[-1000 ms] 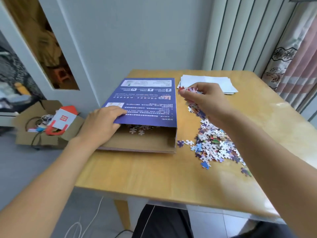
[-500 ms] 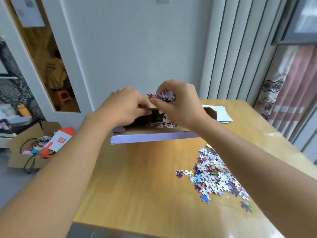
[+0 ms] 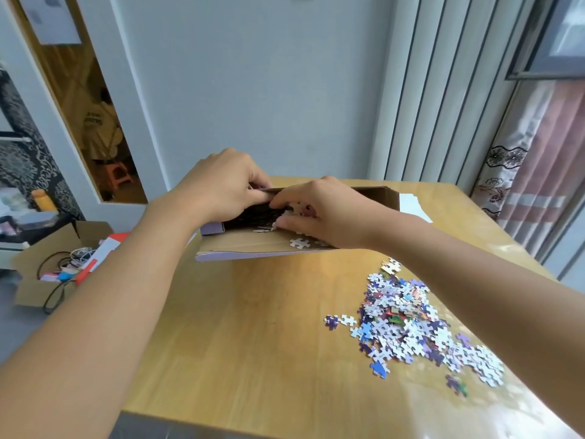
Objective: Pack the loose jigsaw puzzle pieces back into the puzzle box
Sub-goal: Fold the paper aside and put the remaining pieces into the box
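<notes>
At the far side of the table (image 3: 253,327), your left hand (image 3: 218,185) grips the upper flap of the puzzle box (image 3: 250,247), fingers curled over its edge to hold the mouth open. Your right hand (image 3: 319,210) reaches into that opening with fingers loosely bent over a few pieces; whether it pinches any or is letting them drop, you cannot tell from this angle. One white piece (image 3: 299,243) lies on the lower cardboard flap, just beside your right wrist.

Most of the loose puzzle pieces (image 3: 411,324) sit in a heap on the table's right side, well apart from the box, with a couple of strays at its left edge.

These pieces look light, thin and stiff, and they probably slide easily on the glossy wood, so rake them together and scoop small handfuls rather than picking singles. The box seems to be thin card that flexes; hold it by the flap's folded edge and keep it tipped so nothing spills back out.
</notes>
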A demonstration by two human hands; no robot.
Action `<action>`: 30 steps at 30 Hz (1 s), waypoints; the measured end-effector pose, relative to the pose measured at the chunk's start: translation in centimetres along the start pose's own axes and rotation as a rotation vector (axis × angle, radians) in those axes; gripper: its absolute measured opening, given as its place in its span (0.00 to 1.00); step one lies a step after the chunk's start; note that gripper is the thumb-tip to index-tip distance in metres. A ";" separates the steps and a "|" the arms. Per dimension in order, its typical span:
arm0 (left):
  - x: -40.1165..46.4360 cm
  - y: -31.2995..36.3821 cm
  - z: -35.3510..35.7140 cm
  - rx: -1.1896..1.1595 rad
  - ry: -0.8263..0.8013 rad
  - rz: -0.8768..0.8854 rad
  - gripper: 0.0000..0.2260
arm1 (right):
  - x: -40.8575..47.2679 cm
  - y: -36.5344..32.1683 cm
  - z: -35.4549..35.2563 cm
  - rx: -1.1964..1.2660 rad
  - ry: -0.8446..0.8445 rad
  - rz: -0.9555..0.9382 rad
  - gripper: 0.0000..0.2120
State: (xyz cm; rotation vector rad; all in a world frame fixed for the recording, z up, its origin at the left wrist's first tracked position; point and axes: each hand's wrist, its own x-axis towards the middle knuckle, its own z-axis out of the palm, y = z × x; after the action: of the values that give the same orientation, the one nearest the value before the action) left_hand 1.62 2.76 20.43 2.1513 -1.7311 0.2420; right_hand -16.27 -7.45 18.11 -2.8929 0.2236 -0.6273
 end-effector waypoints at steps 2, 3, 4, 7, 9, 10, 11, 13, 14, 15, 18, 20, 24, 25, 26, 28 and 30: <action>-0.2 0.1 0.2 -0.005 0.005 -0.004 0.05 | -0.2 0.1 -0.7 0.024 -0.021 0.034 0.14; -0.2 0.1 0.2 -0.010 0.006 -0.007 0.05 | -0.3 0.0 -1.0 0.019 -0.041 0.044 0.15; -0.2 0.1 0.3 -0.016 0.007 -0.010 0.05 | -0.5 0.0 -1.2 0.009 -0.057 0.055 0.15; -0.2 0.1 0.1 -0.020 0.008 -0.016 0.05 | -1.1 0.1 -2.1 -0.035 -0.051 0.094 0.13; -0.3 0.2 0.0 -0.013 0.012 -0.018 0.05 | -1.5 0.3 -2.7 -0.086 -0.048 0.108 0.11; -0.3 0.2 0.0 -0.009 0.015 -0.017 0.05 | -1.6 0.5 -3.0 -0.116 -0.048 0.130 0.11; -0.2 0.2 0.0 -0.005 0.016 -0.016 0.05 | -1.7 0.7 -3.2 -0.148 -0.048 0.155 0.12; -0.3 0.3 0.1 0.000 0.016 -0.017 0.05 | -2.2 0.9 -3.9 -0.156 -0.050 0.190 0.13; -0.3 0.3 0.0 0.001 0.014 -0.020 0.05 | -2.5 0.8 -4.4 -0.097 -0.062 0.203 0.12; -0.4 0.3 0.0 0.000 0.010 -0.023 0.05 | -2.8 0.8 -4.9 -0.021 -0.090 0.225 0.13; -0.5 0.3 -0.1 -0.006 0.001 -0.029 0.05 | -3.3 0.8 -6.2 0.061 -0.240 0.284 0.29; -0.6 0.4 0.1 -0.009 -0.001 -0.029 0.05 | -3.2 0.9 -6.1 -0.019 -0.333 0.283 0.34; -0.9 0.4 0.3 -0.006 0.002 -0.038 0.05 | -2.9 0.6 -5.0 -0.158 -0.389 0.261 0.32; -1.0 0.4 0.3 -0.003 0.006 -0.036 0.05 | -2.8 0.7 -4.8 -0.159 -0.346 0.243 0.28; -1.1 0.4 0.3 -0.001 0.013 -0.032 0.06 | -2.8 0.8 -4.5 -0.141 -0.292 0.231 0.24; -1.3 0.5 0.4 -0.001 0.024 -0.024 0.06 | -2.6 1.3 -3.9 -0.121 -0.197 0.226 0.17; -1.4 0.5 0.5 0.003 0.025 -0.019 0.06 | -2.4 1.6 -3.1 -0.176 -0.104 0.224 0.10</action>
State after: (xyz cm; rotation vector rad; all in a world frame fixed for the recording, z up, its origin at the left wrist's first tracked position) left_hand 0.73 3.75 19.56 2.1574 -1.6966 0.2651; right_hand -19.97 -8.98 19.63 -2.9945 0.6067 -0.4378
